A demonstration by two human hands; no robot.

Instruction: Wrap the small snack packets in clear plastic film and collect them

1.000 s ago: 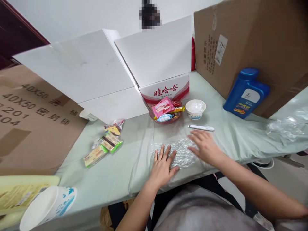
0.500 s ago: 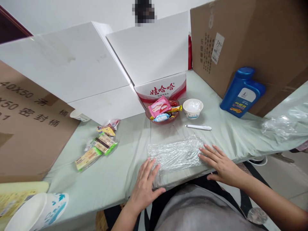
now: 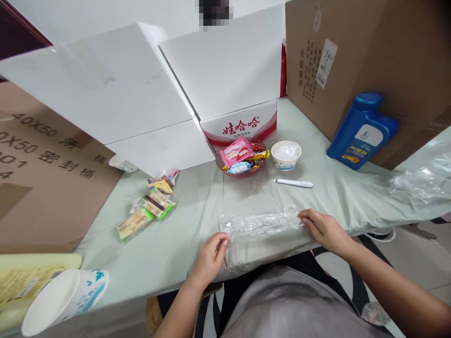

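Note:
A clear plastic bag (image 3: pixel 262 225) lies folded in a long narrow strip near the table's front edge. My left hand (image 3: pixel 210 256) pinches its left end between thumb and fingers. At the opposite end, my right hand (image 3: pixel 324 228) has thumb and fingertips closed on the plastic. Just beyond the bag lies a white utility knife (image 3: pixel 293 183). Behind that stand a paper bowl (image 3: pixel 286 156) with clear plastic in it and a reddish dish (image 3: pixel 243 172) heaped with wrapped snacks, a pink packet (image 3: pixel 237 152) on top.
Several wrapped snacks (image 3: pixel 155 204) lie left of centre. A large paper cup (image 3: pixel 66 300) tilts at the lower left. White boxes (image 3: pixel 225 70) and a brown carton (image 3: pixel 352 56) line the back; a blue bottle (image 3: pixel 362 131) stands at the right, near crumpled clear plastic (image 3: pixel 419 183).
Both hands have gone from spread flat beside the plastic to pinching its two ends. The plastic is narrower from front to back now. The whole view has shifted slightly.

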